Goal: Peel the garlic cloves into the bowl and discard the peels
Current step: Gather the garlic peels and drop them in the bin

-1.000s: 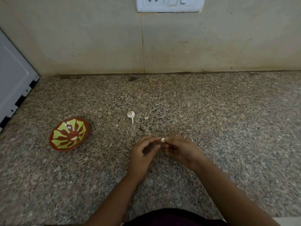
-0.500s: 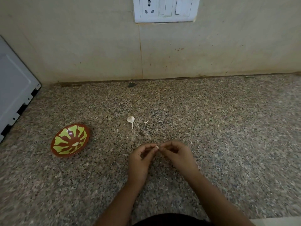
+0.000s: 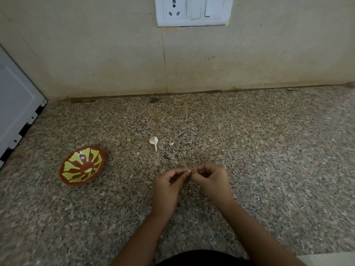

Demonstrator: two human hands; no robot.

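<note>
My left hand (image 3: 169, 184) and my right hand (image 3: 210, 179) meet fingertip to fingertip over the speckled granite counter. Between them they pinch a small pale garlic clove (image 3: 189, 171), mostly hidden by the fingers. A brown bowl (image 3: 67, 177) with a yellow-green pattern sits tilted to the left, with one peeled clove (image 3: 88, 170) inside. Farther back on the counter lies a garlic stem piece (image 3: 154, 141) with a tail, and a small scrap of peel (image 3: 171, 143) lies beside it.
A white appliance (image 3: 17, 110) stands against the left edge. The tiled wall carries a socket and switch plate (image 3: 193, 10) above the counter. A dark speck (image 3: 154, 100) lies near the wall joint.
The camera has tilted up, so more of the wall and switch plate shows. Both hands stay joined at the clove, which shows less between the fingertips now than before.
</note>
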